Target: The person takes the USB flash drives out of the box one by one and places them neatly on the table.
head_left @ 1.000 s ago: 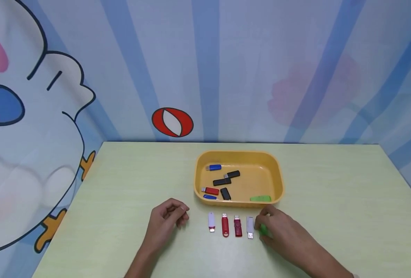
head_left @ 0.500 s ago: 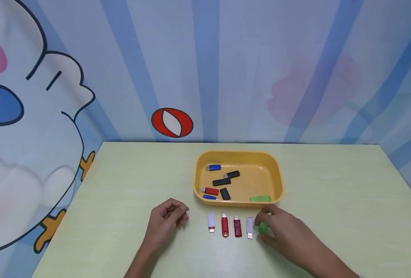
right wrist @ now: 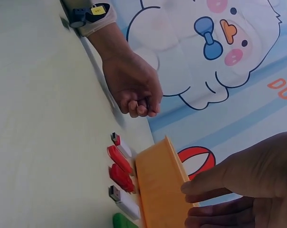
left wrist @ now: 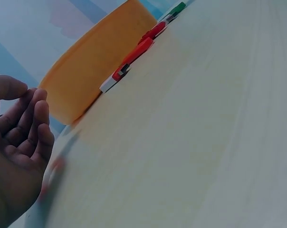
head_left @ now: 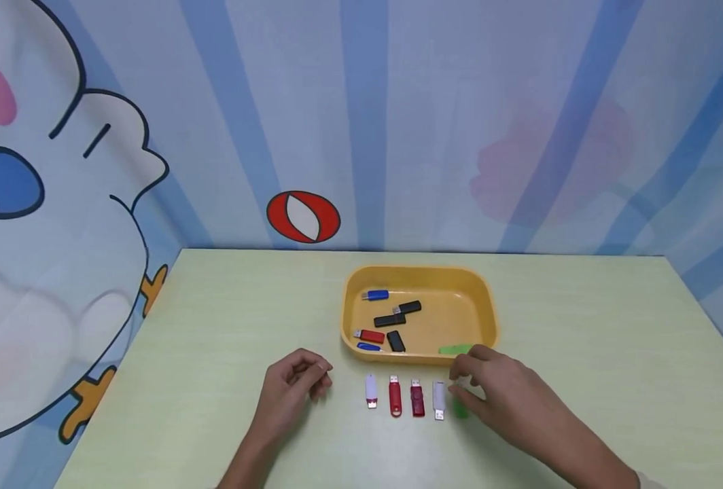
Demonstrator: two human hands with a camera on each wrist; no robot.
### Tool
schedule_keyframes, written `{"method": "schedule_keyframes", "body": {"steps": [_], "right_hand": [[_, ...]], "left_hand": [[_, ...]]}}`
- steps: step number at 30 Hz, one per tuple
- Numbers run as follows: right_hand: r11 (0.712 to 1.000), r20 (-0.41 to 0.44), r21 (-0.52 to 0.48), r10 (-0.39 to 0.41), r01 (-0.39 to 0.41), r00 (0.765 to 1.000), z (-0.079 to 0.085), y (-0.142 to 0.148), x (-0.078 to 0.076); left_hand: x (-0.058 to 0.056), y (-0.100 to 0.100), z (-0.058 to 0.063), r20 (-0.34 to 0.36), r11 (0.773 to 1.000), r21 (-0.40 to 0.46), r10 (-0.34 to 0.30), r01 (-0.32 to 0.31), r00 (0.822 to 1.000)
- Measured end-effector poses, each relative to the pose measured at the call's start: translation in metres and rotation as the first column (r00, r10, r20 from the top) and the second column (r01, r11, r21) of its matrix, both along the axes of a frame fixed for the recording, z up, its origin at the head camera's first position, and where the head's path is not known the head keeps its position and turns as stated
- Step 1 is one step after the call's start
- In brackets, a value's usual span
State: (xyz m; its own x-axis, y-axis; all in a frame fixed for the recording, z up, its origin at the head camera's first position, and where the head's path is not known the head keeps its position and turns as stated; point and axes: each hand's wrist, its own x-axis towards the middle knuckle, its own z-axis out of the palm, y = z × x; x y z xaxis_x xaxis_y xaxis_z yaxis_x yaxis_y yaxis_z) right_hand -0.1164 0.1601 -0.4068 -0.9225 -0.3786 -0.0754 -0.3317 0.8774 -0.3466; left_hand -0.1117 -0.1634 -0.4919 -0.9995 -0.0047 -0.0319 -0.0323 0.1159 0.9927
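Note:
A row of USB flash drives lies on the table: a white-and-red one (head_left: 371, 390), a red one (head_left: 395, 396), a dark red one (head_left: 418, 399), a white one (head_left: 438, 398) and a green one (head_left: 461, 408). Over the green drive hovers my right hand (head_left: 508, 397), partly hiding it. The right wrist view shows that hand (right wrist: 257, 185) with thumb and fingers apart, nothing between them. Left of the row my left hand (head_left: 291, 390) rests, fingers loosely curled round nothing. Behind the row stands a yellow tray (head_left: 453, 316).
Inside the tray are a blue drive (head_left: 376, 295), several black drives (head_left: 390, 320), a red one (head_left: 372, 336), another blue one (head_left: 369, 347) and a light green one (head_left: 455, 350). A printed curtain (head_left: 435, 136) rises behind the table (head_left: 582, 326).
My right hand has let go of the green drive and lifted slightly up and away from it. The drive stays at the row's right end. My left hand has not moved.

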Motion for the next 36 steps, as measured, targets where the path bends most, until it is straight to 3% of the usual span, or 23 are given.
{"method": "schedule_keyframes", "body": {"steps": [8,17,36], "right_hand": [[0.999,-0.095,-0.047,0.019,-0.024,0.995,0.007,0.003,-0.013],[0.997,-0.128,-0.059,0.036,-0.044,0.991,0.007,0.003,-0.032],[0.996,0.057,-0.045,0.082,-0.080,0.995,-0.002,-0.002,-0.071]], "left_hand": [[0.002,-0.002,0.000,-0.004,1.000,0.000,0.004,-0.004,1.000],[0.002,-0.001,0.000,0.001,1.000,0.004,0.006,-0.006,1.000],[0.000,0.001,0.000,0.010,1.000,0.015,0.003,-0.003,1.000]]}}
